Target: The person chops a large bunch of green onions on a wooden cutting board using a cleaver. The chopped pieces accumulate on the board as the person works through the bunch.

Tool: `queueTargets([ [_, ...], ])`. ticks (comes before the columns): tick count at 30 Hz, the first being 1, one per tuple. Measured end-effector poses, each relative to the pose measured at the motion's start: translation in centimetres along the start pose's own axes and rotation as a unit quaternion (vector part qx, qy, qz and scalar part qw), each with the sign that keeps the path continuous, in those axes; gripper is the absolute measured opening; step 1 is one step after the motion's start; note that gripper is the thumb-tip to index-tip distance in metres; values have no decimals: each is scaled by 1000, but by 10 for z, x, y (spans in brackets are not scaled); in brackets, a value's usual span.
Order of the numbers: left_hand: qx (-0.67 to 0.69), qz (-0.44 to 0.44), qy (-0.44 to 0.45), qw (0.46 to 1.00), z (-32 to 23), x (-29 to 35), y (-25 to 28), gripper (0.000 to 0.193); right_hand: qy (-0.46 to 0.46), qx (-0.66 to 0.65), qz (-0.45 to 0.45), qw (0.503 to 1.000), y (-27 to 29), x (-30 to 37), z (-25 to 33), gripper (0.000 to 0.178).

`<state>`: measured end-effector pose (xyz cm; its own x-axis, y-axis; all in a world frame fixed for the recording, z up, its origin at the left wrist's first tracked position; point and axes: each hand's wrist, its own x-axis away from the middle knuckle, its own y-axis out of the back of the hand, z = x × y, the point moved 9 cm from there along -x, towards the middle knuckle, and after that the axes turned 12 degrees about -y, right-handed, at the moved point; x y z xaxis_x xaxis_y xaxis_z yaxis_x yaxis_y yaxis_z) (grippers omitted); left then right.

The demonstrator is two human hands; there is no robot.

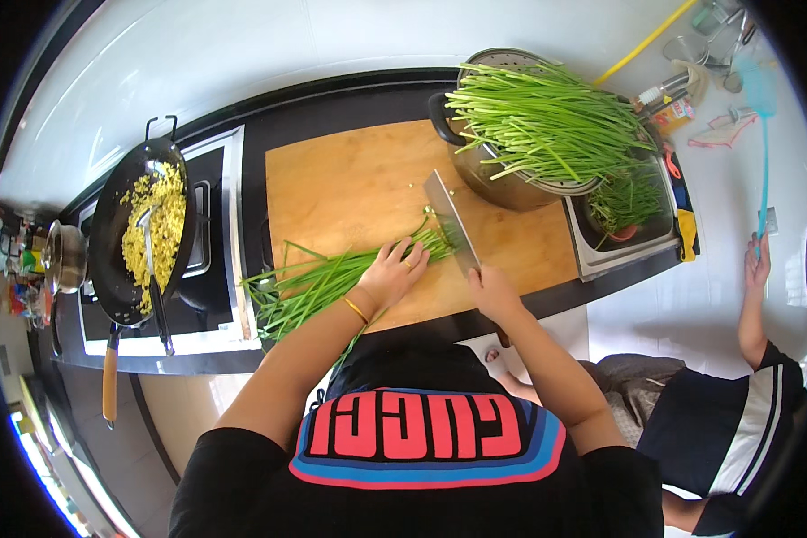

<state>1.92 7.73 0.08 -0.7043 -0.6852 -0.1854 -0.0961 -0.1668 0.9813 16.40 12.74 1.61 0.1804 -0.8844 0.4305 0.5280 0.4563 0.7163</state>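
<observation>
My left hand (394, 273), a yellow band at its wrist, is closed over a bunch of garlic chives (318, 287), pressing it on the wooden cutting board (350, 170). The leafy ends spread left past the board's edge. In my right hand (495, 294) is a cleaver (451, 220), its broad blade upright against the right end of the bunch, just beside my left fingers. A few small cut bits lie near the blade. The handle is mostly hidden in my grip.
Left stands a wok (108, 224) of yellow scrambled egg (163, 220) with a spatula (152, 260), and a small pot (65, 255). A large pot (502, 184) bears green stalks (556, 121) on a perforated tray. Beyond are a sink (592, 255) with greens and another person (717, 421) holding a blue fly swatter (764, 161).
</observation>
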Motion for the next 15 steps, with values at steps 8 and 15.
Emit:
queueTargets([
  [8,3,3,9,1000,1,2,-9,56,-5,98,15,995,22,47,17,27],
  [15,-2,15,7,1000,2,1,-8,59,-27,121,23,992,16,47,16,27],
])
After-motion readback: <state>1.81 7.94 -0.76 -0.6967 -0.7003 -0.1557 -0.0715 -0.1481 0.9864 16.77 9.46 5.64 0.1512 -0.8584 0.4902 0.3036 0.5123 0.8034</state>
